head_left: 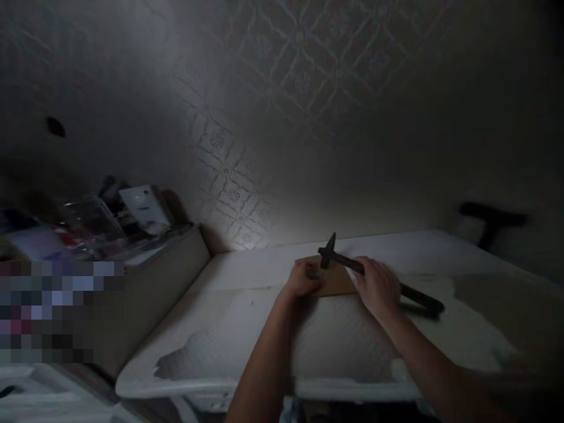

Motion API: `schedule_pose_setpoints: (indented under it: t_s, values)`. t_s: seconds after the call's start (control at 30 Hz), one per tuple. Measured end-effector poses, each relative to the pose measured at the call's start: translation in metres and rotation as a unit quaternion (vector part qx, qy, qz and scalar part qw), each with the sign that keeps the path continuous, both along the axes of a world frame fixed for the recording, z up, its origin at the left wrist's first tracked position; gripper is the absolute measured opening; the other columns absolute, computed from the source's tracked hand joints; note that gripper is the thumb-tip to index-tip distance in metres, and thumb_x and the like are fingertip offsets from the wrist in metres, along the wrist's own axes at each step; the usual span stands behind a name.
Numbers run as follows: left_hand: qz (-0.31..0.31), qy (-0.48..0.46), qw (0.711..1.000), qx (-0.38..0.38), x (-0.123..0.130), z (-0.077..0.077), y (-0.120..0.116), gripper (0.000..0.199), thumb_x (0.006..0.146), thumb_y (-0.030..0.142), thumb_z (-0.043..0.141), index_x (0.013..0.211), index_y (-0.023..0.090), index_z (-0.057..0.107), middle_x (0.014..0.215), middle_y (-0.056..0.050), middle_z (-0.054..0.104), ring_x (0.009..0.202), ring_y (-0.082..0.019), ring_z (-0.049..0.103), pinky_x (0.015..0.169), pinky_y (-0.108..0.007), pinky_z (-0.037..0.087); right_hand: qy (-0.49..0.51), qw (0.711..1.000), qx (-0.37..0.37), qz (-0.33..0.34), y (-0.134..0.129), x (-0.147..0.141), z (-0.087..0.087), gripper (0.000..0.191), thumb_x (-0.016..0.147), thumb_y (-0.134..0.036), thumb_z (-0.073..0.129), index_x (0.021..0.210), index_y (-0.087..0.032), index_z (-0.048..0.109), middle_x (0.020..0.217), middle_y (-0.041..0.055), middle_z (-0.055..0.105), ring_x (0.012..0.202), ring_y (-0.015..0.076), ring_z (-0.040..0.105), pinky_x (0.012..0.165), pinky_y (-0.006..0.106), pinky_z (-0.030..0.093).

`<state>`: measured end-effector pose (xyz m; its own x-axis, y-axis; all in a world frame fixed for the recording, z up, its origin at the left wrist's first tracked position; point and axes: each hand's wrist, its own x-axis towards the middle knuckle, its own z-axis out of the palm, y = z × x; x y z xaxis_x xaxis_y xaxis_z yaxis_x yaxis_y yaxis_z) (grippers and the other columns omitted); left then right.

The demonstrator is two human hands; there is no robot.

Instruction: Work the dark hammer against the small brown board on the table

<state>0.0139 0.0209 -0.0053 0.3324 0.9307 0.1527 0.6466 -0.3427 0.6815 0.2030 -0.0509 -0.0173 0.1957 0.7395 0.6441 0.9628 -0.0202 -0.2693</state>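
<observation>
My right hand (379, 286) is closed around the handle of a hammer (326, 251), whose dark head hangs just above a thin brown board (337, 281). The far end of the handle sticks out to the right, past my wrist. On the board's left part rests my left hand (304, 280), its fingers pinched together beneath the hammer head. Whatever those fingers hold is too small and dark to make out. The board lies flat on the white tabletop.
The white table (238, 329) has worn, grey patches and stands against a patterned wall (304, 64). To the left, a cabinet (167, 299) carries a clear plastic box (94, 226), a white box (144, 207) and other clutter. A dark T-shaped object (491, 220) is at the right.
</observation>
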Motion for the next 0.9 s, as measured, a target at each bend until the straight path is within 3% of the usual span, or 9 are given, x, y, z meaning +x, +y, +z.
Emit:
schedule_pose_setpoints:
  t_s: [0.17,0.4,0.67,0.9]
  values:
    - [0.059,0.13,0.988,-0.05,-0.008,0.012,-0.013,0.083,0.053,0.049,0.077,0.125,0.019,0.047,0.137,-0.017,0.041,0.128,-0.036,0.031,0.105,-0.047,0.023,-0.01,1.0,-0.013,0.015,0.0,-0.002,0.001,0.02,0.084,-0.019,0.049,0.103,-0.021,0.055,0.09,0.0041,0.064,0.086,0.0207,0.055,0.072,0.031,0.033]
    - [0.058,0.195,0.975,-0.094,-0.008,0.018,-0.018,0.099,0.058,0.058,0.069,0.138,0.015,0.03,0.148,-0.02,0.018,0.136,-0.038,0.011,0.107,-0.056,0.007,-0.006,1.0,-0.009,0.021,-0.002,-0.004,0.004,0.02,0.084,-0.018,0.049,0.103,-0.021,0.055,0.092,0.005,0.064,0.088,0.0206,0.055,0.073,0.031,0.033]
    - [0.046,0.274,0.957,-0.088,-0.01,0.015,-0.014,0.104,0.061,0.071,0.058,0.141,0.016,0.022,0.15,-0.017,0.013,0.137,-0.035,0.01,0.109,-0.052,0.013,-0.009,1.0,-0.01,0.019,-0.002,-0.004,0.003,0.021,0.084,-0.018,0.05,0.104,-0.02,0.055,0.091,0.0045,0.064,0.087,0.0199,0.054,0.073,0.031,0.033]
    - [0.049,0.282,0.954,-0.085,-0.01,0.015,-0.014,0.104,0.06,0.074,0.056,0.141,0.019,0.022,0.15,-0.015,0.016,0.137,-0.035,0.011,0.108,-0.052,0.016,0.0,1.0,-0.01,0.017,-0.002,-0.004,0.003,0.019,0.084,-0.02,0.05,0.102,-0.021,0.056,0.09,0.0045,0.064,0.085,0.0199,0.054,0.071,0.03,0.033]
